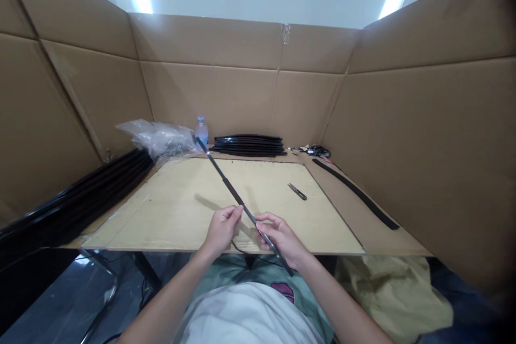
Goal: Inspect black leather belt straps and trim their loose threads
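A long thin dark rod (216, 166) slants from the far left down toward my body, above the near half of the table. A thicker black sleeve (233, 191) sits around its middle. My left hand (224, 227) pinches at the sleeve's lower end with thumb and forefinger; whether it grips sleeve or rod there is hard to see. Farther down, my right hand (280, 237) has its fingers wrapped round the rod. Small thread snips (297, 192) lie on the pale board (266, 177), to the right of the rod.
Cardboard walls (245, 86) enclose the table. Black strips (248, 145) are stacked at the back, with more dark lengths (92, 188) along the left. Beside them are clear plastic bags (161, 140) and a bottle (201, 133). A black strip (357, 193) and tangled cords (316, 151) lie right.
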### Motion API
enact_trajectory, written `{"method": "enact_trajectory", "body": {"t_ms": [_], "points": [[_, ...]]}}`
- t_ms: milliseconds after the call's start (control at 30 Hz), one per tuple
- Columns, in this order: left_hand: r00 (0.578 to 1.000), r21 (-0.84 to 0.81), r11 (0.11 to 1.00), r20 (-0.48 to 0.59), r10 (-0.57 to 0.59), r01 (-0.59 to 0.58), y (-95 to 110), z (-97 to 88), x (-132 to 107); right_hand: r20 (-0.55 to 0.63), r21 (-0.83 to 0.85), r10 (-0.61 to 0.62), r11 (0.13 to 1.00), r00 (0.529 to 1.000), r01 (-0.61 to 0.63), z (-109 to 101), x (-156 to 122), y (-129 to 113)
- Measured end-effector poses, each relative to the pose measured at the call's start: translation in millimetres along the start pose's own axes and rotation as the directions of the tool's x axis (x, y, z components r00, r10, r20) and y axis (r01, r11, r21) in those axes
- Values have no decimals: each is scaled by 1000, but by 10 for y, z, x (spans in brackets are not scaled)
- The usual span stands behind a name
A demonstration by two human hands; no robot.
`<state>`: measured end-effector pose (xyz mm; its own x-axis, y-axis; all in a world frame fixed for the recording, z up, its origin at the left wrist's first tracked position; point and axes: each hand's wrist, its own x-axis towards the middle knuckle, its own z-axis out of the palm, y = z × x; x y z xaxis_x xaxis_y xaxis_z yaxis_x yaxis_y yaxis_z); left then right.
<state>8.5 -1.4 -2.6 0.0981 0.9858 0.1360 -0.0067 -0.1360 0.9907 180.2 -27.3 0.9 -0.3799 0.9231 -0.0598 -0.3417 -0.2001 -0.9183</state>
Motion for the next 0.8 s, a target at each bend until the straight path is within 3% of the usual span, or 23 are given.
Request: {"method": "enact_trajectory", "body": {"t_ms": [200, 400, 633, 800], "points": [[999, 96, 994, 16, 48, -49, -9, -15, 3, -38, -33, 38, 999, 999, -39, -20, 30, 56], [995, 180, 979, 31, 91, -96, 65, -3, -36, 105, -47, -37, 998, 994, 42, -28, -11, 54], [998, 135, 989, 40, 48, -53, 41, -19, -18, 71, 16, -62, 998, 995, 61, -14, 19, 28], [999, 104, 994, 43, 6, -10, 5, -24, 8, 59, -55, -99, 993, 993, 102, -43, 9, 54]]}}
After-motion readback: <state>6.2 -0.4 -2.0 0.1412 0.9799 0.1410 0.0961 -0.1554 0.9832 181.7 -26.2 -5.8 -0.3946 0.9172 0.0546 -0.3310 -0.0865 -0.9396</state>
